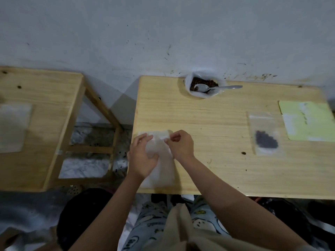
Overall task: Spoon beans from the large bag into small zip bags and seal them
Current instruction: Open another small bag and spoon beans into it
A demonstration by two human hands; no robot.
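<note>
An empty clear small zip bag (159,171) lies at the near left edge of the wooden table (208,124). My left hand (143,156) holds its left side, fingers curled on the plastic. My right hand (180,144) pinches the bag's top edge. At the back of the table stands the large white bag (203,86), open and holding brown beans. A metal spoon (215,87) rests in it, handle pointing right. A small zip bag with dark beans (265,136) lies flat at the right.
A yellow-green sheet (308,122) lies at the table's right edge. A second wooden table (39,124) stands to the left, with a stack of clear bags (12,127) on it. A gap separates the tables. A loose bean (243,153) lies near the filled bag.
</note>
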